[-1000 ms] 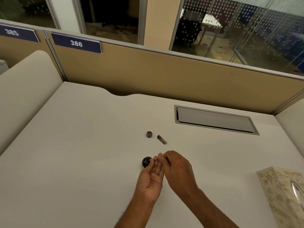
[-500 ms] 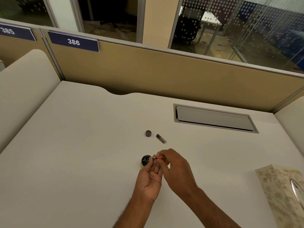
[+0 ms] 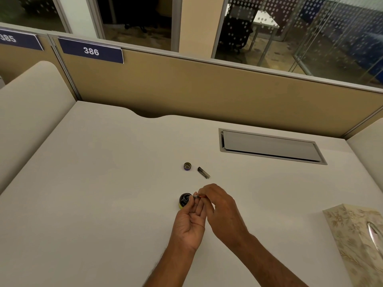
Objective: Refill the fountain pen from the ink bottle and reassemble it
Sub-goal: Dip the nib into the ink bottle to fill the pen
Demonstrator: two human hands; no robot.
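An open dark ink bottle (image 3: 184, 200) with a yellow base stands on the white desk (image 3: 103, 193). Just right of its mouth, my left hand (image 3: 191, 222) lies palm up, its fingertips pinching the slim front section of the pen (image 3: 198, 196), a thin piece with a red part. My right hand (image 3: 220, 210) grips the same piece from the right, fingers curled over it. The piece's tip points toward the bottle mouth. Farther back on the desk lie the bottle cap (image 3: 187, 166) and a dark pen barrel (image 3: 204, 172).
A patterned tissue box (image 3: 356, 241) stands at the desk's right front. A grey cable hatch (image 3: 269, 147) is set in the desk at the back right. Tan partitions (image 3: 186, 90) wall the desk's far side and ends.
Both hands stay at the bottle holding the pen piece. The right hand's fingers have shifted slightly along it, and more of the piece's red part shows now.
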